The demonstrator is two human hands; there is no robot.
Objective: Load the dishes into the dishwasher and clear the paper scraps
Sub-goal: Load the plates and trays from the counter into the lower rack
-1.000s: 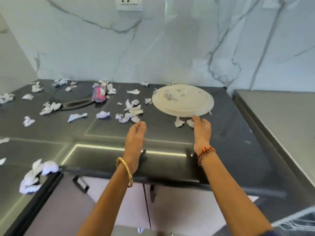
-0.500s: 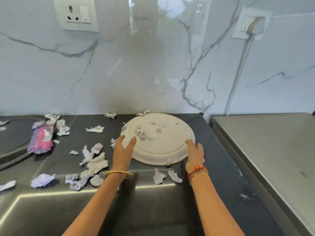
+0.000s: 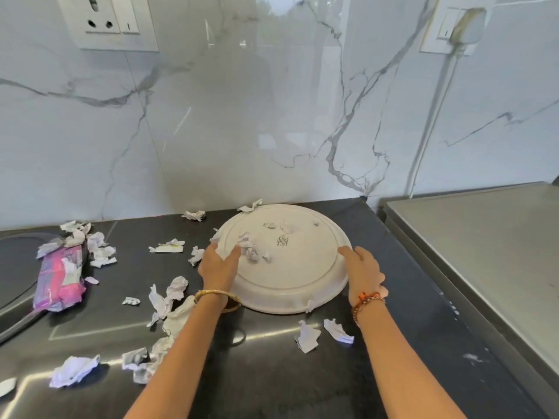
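A large white plate (image 3: 299, 270) lies upside down on the dark counter (image 3: 272, 373), with a few crumpled paper scraps (image 3: 249, 247) on its underside. My left hand (image 3: 219, 263) grips the plate's left rim, thumb over the top. On the right rim rests my right hand (image 3: 363, 272), fingers curled over the edge. Several white paper scraps (image 3: 168, 297) lie strewn over the counter to the left and in front of the plate.
A pink and purple packet (image 3: 59, 279) lies at the left beside a dark round cooktop (image 3: 18, 267). A grey steel surface (image 3: 484, 243) adjoins the counter on the right. The marble wall carries a socket (image 3: 110, 21) and a plugged-in adapter (image 3: 462, 25) with a cable.
Both hands reached forward from the counter's front edge to the plate and closed on its left and right rims. The view moved closer to the plate.
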